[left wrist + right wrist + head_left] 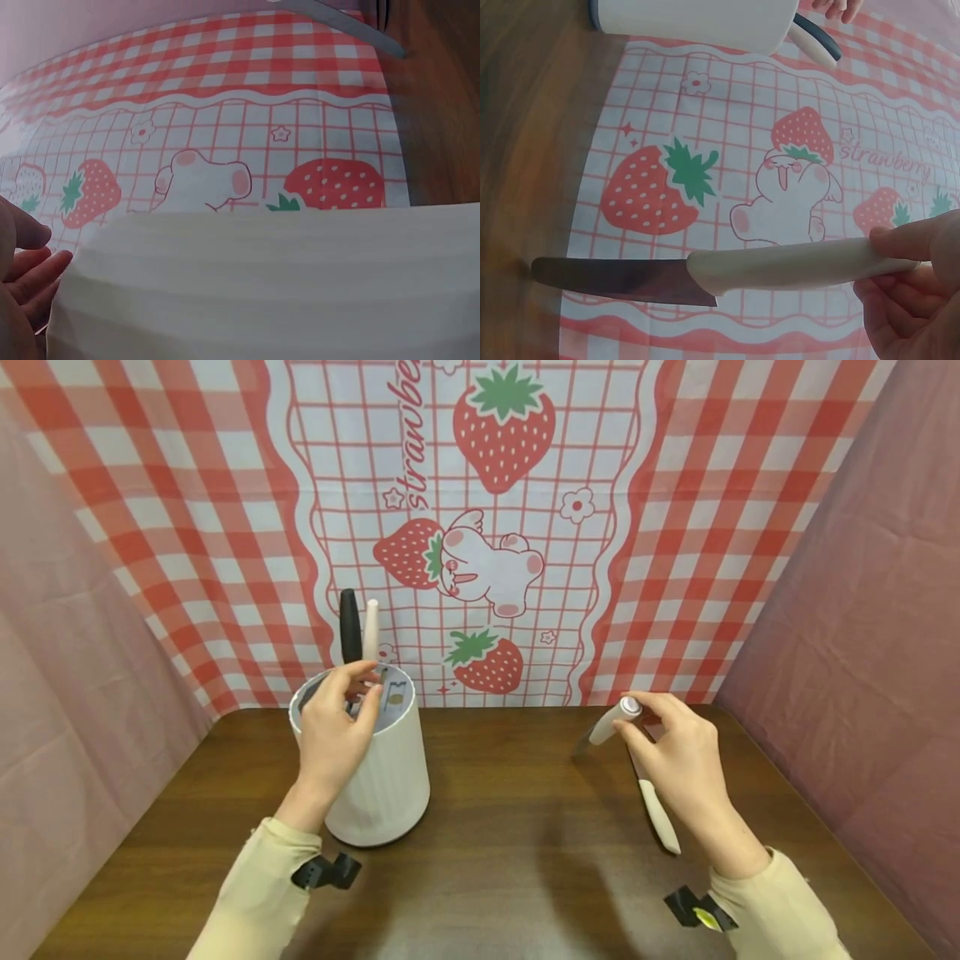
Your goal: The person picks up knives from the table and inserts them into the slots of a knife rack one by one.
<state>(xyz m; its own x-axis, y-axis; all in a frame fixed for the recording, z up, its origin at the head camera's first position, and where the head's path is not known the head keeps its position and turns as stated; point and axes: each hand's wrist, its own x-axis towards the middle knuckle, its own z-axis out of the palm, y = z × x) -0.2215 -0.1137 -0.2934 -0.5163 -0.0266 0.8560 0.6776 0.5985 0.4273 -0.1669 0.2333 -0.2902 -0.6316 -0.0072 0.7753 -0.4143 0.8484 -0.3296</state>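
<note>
A white ribbed knife block stands on the left of the table, with a black handle and a white handle sticking up out of it. Over its near rim is my left hand; thumb and fingers are apart, and nothing shows between them in the left wrist view. Out to the right, my right hand pinches the butt of a white-handled knife between thumb and fingers. Its dark blade points down at the tabletop. Beneath that hand lies a second knife with a cream handle.
Behind the wooden table hangs a checked strawberry cloth. Pink curtains close off both sides. Inside the block's mouth, a grey insert is partly visible.
</note>
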